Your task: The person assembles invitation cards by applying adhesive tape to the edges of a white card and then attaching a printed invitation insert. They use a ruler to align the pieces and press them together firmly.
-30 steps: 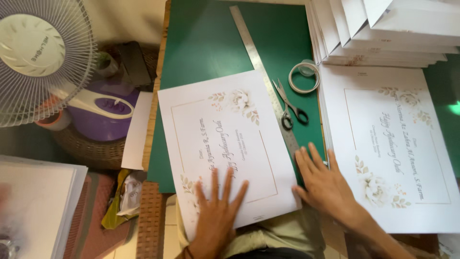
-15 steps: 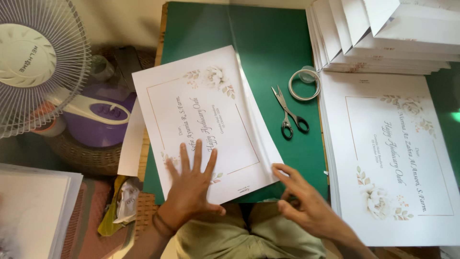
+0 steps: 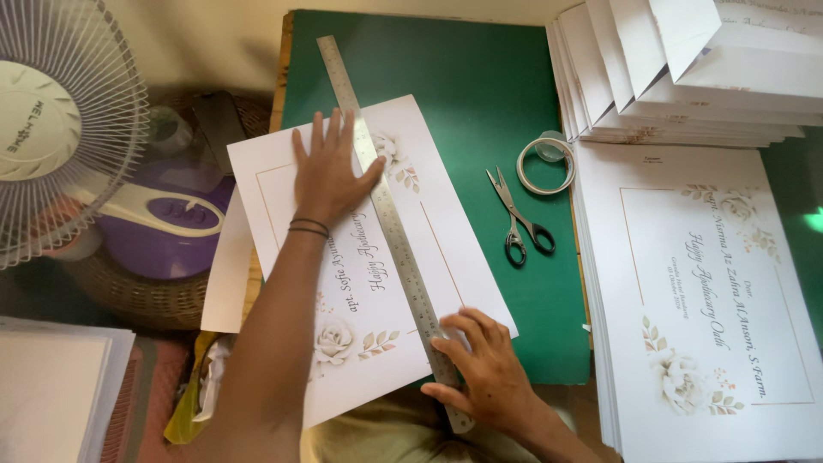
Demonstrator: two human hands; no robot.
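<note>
1. Head view: the left hand [image 3: 330,176] lies flat, fingers spread, pressing the floral printed sheet [image 3: 360,257] onto the green cutting mat [image 3: 480,94]; it grasps nothing.
2. The right hand [image 3: 484,369] rests with fingertips bearing on the near end of the steel ruler [image 3: 390,231], which lies diagonally across the sheet.
3. The sheet looks light, thin and prone to sliding or creasing; best held by flat pressure. The ruler looks stiff and slick.
4. The sheet's near corner is hidden under the left forearm; its left edge overhangs the mat. Scissors [image 3: 519,219] and a tape roll [image 3: 546,163] lie apart to the right.
</note>
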